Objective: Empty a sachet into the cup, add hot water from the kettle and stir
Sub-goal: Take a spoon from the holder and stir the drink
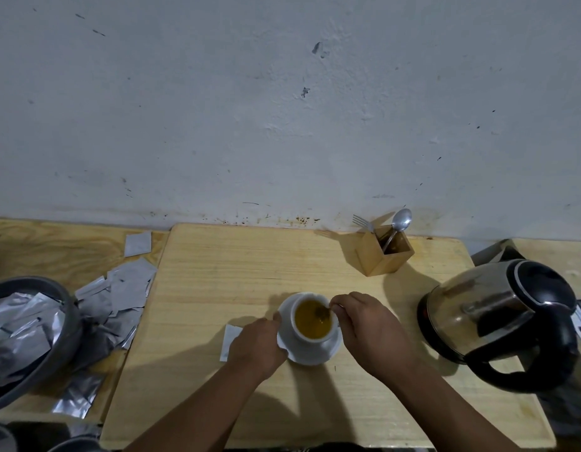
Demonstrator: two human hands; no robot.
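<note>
A white cup (315, 339) holding amber liquid stands on a white saucer (328, 355) in the middle of the wooden board. My right hand (367, 331) pinches the handle of a spoon (323, 312) whose bowl dips into the liquid. My left hand (258, 345) rests on the saucer's left rim and covers part of a white sachet (230, 337) lying flat on the board. A steel kettle with a black handle (497, 321) sits at the right, clear of both hands.
A wooden utensil box (388, 252) with a fork and a spoon stands at the back right by the wall. A grey bowl of silver sachets (25, 334) and several loose sachets (119, 295) lie at the left. The wooden board (217, 272) spans the centre.
</note>
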